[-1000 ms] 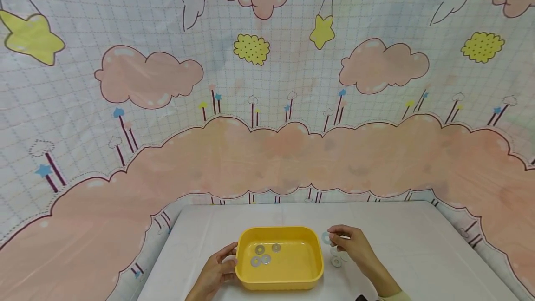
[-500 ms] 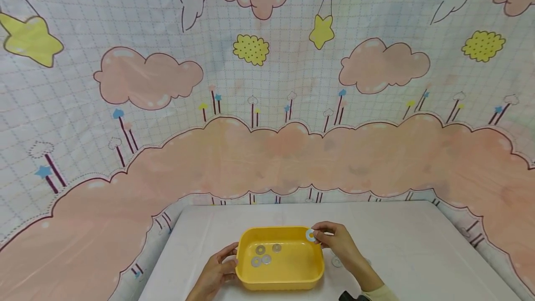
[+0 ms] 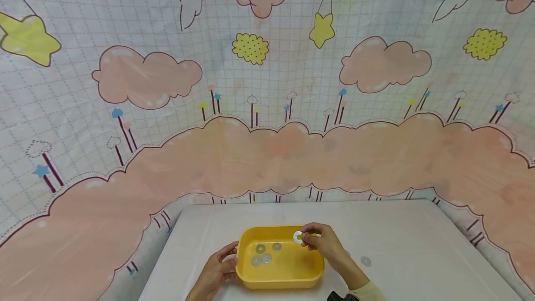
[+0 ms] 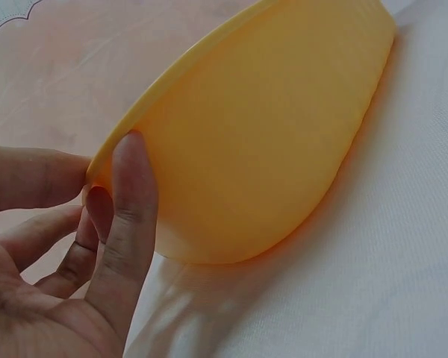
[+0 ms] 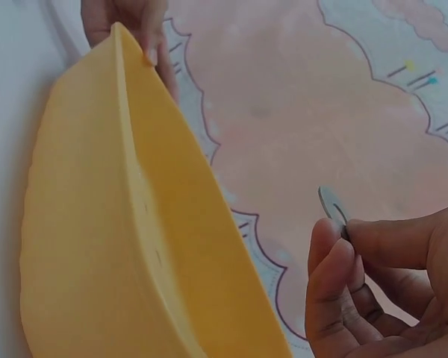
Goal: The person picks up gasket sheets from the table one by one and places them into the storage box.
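The left hand [image 3: 213,268] pinches the left wall of a yellow tray [image 3: 280,285], while the right hand [image 3: 326,244] pinches a held washer [image 3: 296,237] above the tray's far right part. A second ago the right hand was just beside the tray; it has since moved inward over the rim, and the left hand has stayed put. Behind the white surface [image 3: 409,236] is a backdrop [image 3: 355,157] printed with clouds and stars (peach and yellow, mostly). Four tray washers [image 3: 266,258] lie inside; at least two loose washers [image 3: 366,261] rest on the surface, one partly hidden by the right arm.
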A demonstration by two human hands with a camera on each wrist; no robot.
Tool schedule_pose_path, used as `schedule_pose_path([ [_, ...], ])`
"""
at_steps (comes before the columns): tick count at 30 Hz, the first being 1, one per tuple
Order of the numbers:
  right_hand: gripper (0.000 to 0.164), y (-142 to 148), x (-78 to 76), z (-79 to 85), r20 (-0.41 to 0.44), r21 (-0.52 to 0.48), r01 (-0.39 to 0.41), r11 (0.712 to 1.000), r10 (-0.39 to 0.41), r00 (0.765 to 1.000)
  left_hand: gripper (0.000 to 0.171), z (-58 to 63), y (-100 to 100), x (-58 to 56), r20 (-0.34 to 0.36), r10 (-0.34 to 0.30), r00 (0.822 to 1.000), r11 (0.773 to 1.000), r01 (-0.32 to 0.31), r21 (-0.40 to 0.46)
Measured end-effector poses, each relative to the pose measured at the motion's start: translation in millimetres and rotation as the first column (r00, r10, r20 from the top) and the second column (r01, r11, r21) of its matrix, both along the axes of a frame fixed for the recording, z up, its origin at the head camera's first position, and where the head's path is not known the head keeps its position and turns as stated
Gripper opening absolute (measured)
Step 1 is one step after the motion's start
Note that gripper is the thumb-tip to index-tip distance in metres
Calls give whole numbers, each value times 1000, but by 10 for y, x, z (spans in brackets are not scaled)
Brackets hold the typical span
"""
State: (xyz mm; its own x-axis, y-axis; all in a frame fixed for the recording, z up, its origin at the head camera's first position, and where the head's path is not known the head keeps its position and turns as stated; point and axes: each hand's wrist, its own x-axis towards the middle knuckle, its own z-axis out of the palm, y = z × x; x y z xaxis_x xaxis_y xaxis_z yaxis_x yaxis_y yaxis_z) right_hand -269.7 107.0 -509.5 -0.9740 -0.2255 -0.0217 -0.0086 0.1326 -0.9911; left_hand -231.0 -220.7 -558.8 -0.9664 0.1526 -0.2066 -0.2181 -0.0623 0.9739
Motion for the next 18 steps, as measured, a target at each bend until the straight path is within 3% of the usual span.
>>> schedule_pose_path([
  [13,20,-287,-41,-81,8,42,-104,994,103,995,69,-27,-10,-19,-4,-6,1000,1000,6,14],
  [18,17,-363,-58,-136,43,59,-101,993,99,994,69,-31,-16,-26,2,-8,1000,1000,8,10],
])
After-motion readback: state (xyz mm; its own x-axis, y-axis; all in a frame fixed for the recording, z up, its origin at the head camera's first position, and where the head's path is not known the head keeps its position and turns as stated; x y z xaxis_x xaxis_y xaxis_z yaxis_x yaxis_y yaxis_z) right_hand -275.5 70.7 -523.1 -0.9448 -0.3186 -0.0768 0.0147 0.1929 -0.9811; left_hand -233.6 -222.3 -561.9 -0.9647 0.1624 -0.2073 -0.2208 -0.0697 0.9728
